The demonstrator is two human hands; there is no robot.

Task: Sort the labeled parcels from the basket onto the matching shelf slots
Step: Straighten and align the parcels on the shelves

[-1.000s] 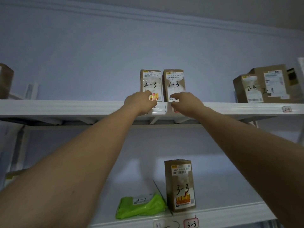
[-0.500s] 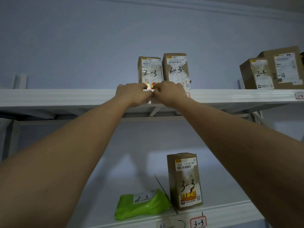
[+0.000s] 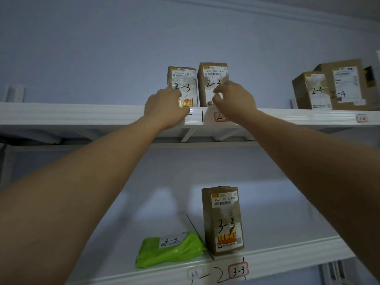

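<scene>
The head camera looks up at a white metal shelf unit against a pale blue wall, both bare arms stretched toward the upper white shelf [image 3: 82,115]. Two tall brown cardboard parcels stand upright side by side at its front edge, nearly touching. The left tall brown cardboard parcel marked 2-3 [image 3: 185,79] has the left hand [image 3: 164,109] in front of its lower left corner, fingers bent toward the box; from here you cannot tell whether they actually grip it or only rest against it. The right tall brown cardboard parcel marked 2-3 [image 3: 211,79] has the right hand [image 3: 234,97] in front of its lower right part, fingers loosely curled with the thumb and forefinger close together, seemingly holding nothing. Just below it, on the shelf lip, sits a red-bordered slot tag [image 3: 220,116], half hidden by the right wrist.

Further right on the same shelf are two squat brown cardboard boxes marked 2-4 [image 3: 329,89], one slightly in front of the other, above a small tag on the lip.

On the lower white shelf [image 3: 287,258] a tall brown cardboard parcel marked 3-3 [image 3: 223,221] stands upright, and a bright green plastic mailer bag marked 3-3 [image 3: 170,249] lies flat just to its left, touching its base. A red-bordered tag reading 3-3 [image 3: 238,271] is stuck to the lip beneath the tall one.
</scene>
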